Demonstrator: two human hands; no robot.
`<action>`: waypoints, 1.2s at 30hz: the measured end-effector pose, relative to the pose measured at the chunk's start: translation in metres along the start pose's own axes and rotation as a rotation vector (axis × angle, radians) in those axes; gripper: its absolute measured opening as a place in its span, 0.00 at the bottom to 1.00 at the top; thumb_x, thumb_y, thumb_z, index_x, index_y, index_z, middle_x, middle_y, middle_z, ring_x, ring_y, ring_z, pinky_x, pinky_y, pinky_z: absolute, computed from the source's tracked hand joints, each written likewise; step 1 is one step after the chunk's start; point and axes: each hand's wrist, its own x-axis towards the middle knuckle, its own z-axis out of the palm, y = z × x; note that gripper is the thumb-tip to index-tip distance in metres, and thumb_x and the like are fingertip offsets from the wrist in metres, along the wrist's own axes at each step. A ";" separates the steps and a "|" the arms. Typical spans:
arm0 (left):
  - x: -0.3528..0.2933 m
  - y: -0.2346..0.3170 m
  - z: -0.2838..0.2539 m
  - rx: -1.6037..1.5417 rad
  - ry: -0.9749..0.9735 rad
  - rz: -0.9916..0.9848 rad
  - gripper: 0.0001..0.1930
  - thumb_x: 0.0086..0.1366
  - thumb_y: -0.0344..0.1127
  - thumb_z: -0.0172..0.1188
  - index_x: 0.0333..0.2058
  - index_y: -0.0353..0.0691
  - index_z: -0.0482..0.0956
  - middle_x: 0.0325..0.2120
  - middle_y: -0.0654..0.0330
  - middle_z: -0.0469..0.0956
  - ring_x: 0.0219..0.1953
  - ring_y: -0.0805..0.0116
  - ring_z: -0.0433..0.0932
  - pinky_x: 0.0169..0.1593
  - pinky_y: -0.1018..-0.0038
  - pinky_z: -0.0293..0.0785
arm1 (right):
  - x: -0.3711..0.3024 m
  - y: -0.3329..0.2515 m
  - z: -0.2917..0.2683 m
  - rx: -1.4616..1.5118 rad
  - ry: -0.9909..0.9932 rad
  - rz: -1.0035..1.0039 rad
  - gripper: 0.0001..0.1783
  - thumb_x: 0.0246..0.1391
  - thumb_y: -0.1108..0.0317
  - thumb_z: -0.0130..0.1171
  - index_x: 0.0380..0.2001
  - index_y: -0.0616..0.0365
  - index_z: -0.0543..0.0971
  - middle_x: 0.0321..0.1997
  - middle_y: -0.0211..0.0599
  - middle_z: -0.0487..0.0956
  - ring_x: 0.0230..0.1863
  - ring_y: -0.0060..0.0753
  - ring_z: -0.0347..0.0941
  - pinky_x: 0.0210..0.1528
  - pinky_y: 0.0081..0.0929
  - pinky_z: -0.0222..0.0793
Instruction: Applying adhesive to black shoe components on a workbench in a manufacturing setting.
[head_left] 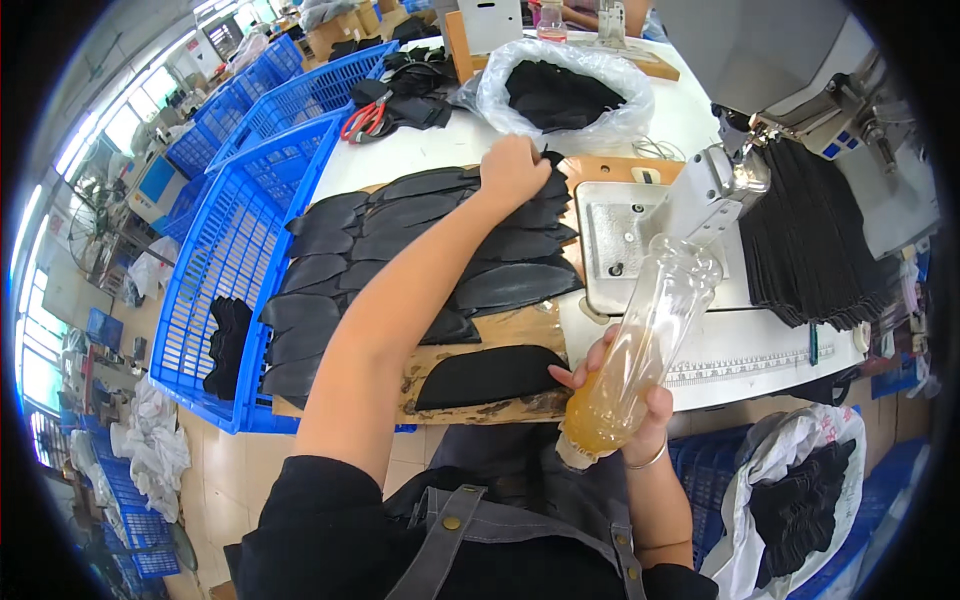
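My right hand [652, 425] grips a clear plastic bottle [672, 300] near the table's front edge. The bottle tilts with its pale cap end down, and amber liquid has gathered there. My left hand [513, 172] is closed at the far right of rows of black leaf-shaped pieces [405, 212]; whatever its fingers hold is hidden. Those pieces lie side by side and partly overlapping on a wooden board [500, 330]. One separate black curved piece [490, 376] rests along the board's near edge, just left of the bottle.
A sewing machine [705, 195] stands right of the pieces, beside a stack of black pieces [805, 235]. Blue crates [235, 260] line the left side. Red-handled scissors [366, 118] and a plastic bag [490, 95] of black pieces lie behind. A white sack [730, 535] sits low right.
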 end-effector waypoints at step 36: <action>-0.285 -0.009 -0.166 -0.078 0.106 0.345 0.13 0.44 0.27 0.65 0.32 0.37 0.78 0.27 0.58 0.77 0.30 0.63 0.77 0.33 0.72 0.72 | 0.012 0.007 0.058 -0.581 0.143 -0.287 0.41 0.45 0.45 0.57 0.56 0.60 0.58 0.45 0.41 0.68 0.45 0.38 0.70 0.49 0.39 0.69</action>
